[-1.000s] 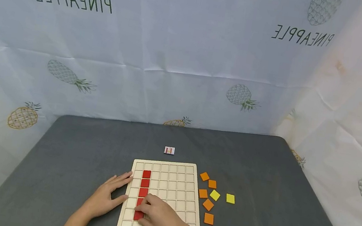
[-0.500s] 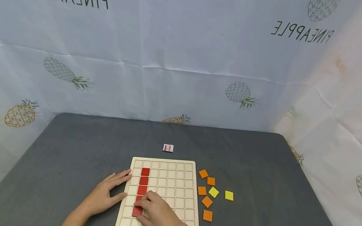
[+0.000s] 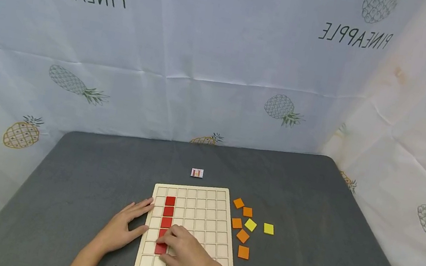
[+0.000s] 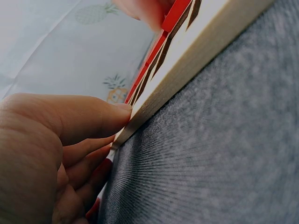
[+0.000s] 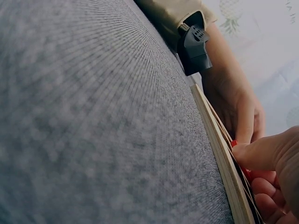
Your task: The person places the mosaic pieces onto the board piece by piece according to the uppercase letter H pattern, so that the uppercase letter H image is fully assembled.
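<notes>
Touching the board with thumb apart from fingers, the left hand lies toward the left edge of the worktop; about midway between side edges, the right hand pinches the board's nearest red tile; rightward lie orange tiles.

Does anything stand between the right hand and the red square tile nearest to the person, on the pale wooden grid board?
Nothing visible does: the right hand touches the red square tile. The left hand is at the left edge of the pale wooden grid board; the orange square tiles lie beyond the board's right edge.
</notes>
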